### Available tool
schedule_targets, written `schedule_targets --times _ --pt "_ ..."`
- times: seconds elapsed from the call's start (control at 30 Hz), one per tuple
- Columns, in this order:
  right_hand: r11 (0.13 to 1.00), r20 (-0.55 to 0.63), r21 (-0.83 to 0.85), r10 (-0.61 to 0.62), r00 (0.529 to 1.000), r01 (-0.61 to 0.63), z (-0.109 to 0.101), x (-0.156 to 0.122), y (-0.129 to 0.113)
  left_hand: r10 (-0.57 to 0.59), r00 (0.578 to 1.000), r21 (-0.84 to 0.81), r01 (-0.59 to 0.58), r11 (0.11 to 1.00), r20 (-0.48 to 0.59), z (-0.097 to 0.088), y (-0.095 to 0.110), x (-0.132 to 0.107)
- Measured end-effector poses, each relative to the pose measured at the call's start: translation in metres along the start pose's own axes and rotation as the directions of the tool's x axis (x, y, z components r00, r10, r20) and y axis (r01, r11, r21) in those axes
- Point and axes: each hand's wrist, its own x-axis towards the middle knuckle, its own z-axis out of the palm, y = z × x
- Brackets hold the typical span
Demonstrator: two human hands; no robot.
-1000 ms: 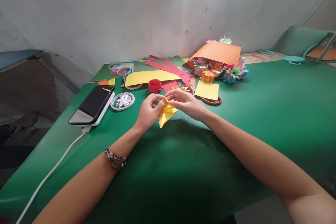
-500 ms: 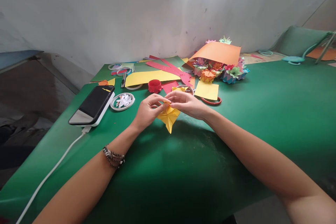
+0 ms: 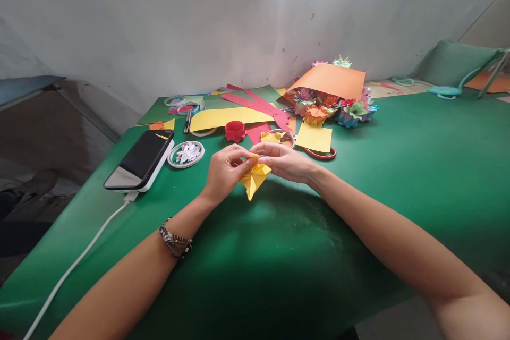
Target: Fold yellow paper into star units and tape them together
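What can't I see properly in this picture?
All from the head view:
- The top of the folded yellow paper: the left hand's fingers cover it.
- The right hand's exact touch on that paper: too small to tell.
- What the red handle belongs to: the yellow square covers part.
- Some paper flowers: the orange sheet hides them.
- The white cord's far end: cut off by the bottom edge.

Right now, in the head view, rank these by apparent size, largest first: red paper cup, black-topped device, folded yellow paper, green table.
1. Green table
2. Black-topped device
3. Folded yellow paper, partly hidden
4. Red paper cup
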Motion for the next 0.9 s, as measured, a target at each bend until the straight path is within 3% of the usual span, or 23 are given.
schedule_targets --times 0.37,0.73,0.9 --pt "0.975 -0.045 -0.217 -0.056 0.997 0.045 0.0011 0.0012 -0.0006 -0.067 0.995 -0.039 0.070 0.997 0.068 -0.0026 0.0024 0.0013" --pt "0.964 -0.049 -0.259 -0.080 0.996 0.065 0.0037 -0.0011 -0.0054 -0.073 0.979 -0.059 0.086 0.995 0.192 -0.0082 0.0040 0.0058" --pt "0.940 -0.046 -0.333 -0.093 0.995 0.072 0.0069 -0.0028 -0.0084 -0.097 0.980 -0.076 0.112 0.991 0.175 -0.0062 0.0051 0.0040"
